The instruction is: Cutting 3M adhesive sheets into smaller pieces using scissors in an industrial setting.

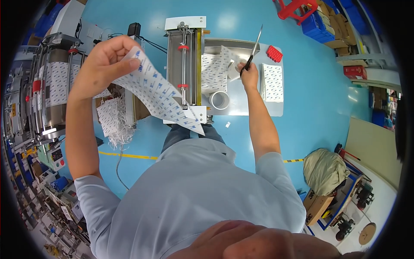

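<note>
My left hand (105, 64), raised at the left, pinches the upper end of a white liner strip with blue print (159, 93). The strip hangs down to the right across the near end of the roller machine (183, 64), its lower end pointed. Over the metal tray (241, 105), my right hand (249, 77) is wrapped round the black handles of scissors (255, 46), blades pointing away from me. Beside that hand, a printed sheet (213, 71) lies on the tray next to the rollers. A white cardboard tube (219, 100) stands near the tray's front edge.
On the tray's right side sit a stack of printed sheets (272, 82) and a red bumpy block (274, 54). Shredded strips (118, 127) hang at the lower left, by another roller machine (56, 82). Blue bins (318, 26) and a red stool (296, 7) stand far right.
</note>
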Action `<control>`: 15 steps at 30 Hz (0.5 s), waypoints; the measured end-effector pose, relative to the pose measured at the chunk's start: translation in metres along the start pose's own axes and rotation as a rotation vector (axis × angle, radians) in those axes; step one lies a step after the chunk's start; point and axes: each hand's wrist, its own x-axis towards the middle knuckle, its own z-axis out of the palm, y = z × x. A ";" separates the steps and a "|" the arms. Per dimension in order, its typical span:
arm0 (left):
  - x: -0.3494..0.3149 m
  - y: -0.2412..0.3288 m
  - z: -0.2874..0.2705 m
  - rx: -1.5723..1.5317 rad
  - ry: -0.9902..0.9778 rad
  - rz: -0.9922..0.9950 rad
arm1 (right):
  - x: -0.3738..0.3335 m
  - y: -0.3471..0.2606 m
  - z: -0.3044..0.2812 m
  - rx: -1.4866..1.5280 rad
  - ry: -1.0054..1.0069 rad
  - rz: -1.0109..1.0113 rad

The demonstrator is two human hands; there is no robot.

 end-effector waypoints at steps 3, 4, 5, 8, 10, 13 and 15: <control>0.014 0.002 0.009 0.004 -0.024 -0.005 | -0.014 -0.011 -0.019 -0.022 -0.014 -0.030; 0.019 0.004 0.012 0.007 -0.044 -0.024 | -0.013 -0.005 -0.021 0.037 -0.035 -0.005; 0.025 0.002 0.013 0.024 -0.066 0.012 | -0.015 -0.012 -0.023 0.036 -0.030 -0.006; 0.042 0.002 0.018 0.040 -0.103 0.041 | -0.034 -0.041 -0.033 0.308 -0.139 0.171; 0.048 0.001 0.018 0.065 -0.099 0.030 | -0.056 -0.074 -0.046 0.690 -0.223 0.144; 0.051 0.002 0.019 0.067 -0.080 0.033 | -0.059 -0.063 -0.053 0.549 -0.233 0.025; 0.049 0.003 0.016 0.022 -0.074 0.048 | -0.057 -0.044 -0.054 0.329 -0.220 -0.001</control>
